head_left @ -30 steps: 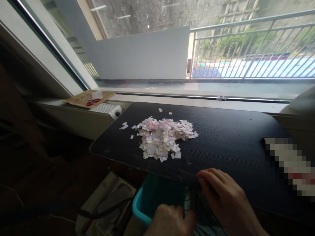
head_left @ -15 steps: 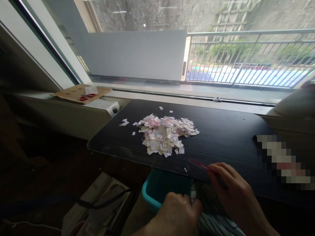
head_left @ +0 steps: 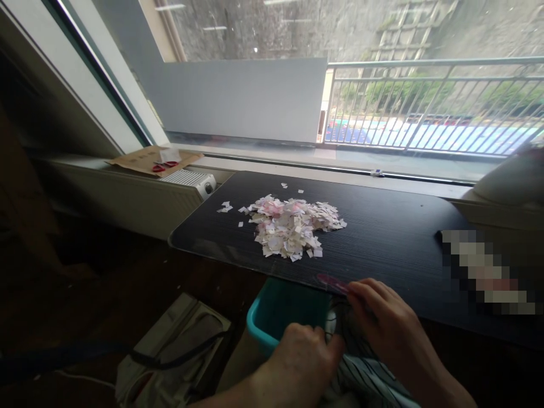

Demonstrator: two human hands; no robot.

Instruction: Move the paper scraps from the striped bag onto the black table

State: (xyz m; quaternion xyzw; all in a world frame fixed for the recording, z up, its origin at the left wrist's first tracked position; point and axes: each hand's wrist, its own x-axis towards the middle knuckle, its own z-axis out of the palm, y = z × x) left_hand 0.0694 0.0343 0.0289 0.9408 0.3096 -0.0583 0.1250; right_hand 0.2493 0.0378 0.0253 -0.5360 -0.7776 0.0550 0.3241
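Observation:
My right hand [head_left: 382,323] pinches a thin, see-through pink piece with a rounded end [head_left: 330,281], like a flat blade or spoon. Its tip is over the front edge of the black tabletop [head_left: 378,243]. My left hand [head_left: 300,360] is closed at the near rim of a teal plastic bin [head_left: 254,324], its fingertips hidden. The bin sits under the table's front edge, and its floor cannot be seen. A heap of small cut paper pieces [head_left: 293,229], mostly white with some pink, lies on the tabletop beyond both hands.
Red-handled scissors [head_left: 165,165] lie on a brown paper envelope [head_left: 136,160] beside a radiator [head_left: 193,180] at the left. A window sill [head_left: 331,169] borders the table's far side. A pixelated patch [head_left: 484,272] covers something at the right. A pale box [head_left: 170,345] is low at the left.
My right hand has moved left with the pink piece, whose tip is now nearer the table's front edge. My left hand stays at the bin. The camera view has shifted slightly.

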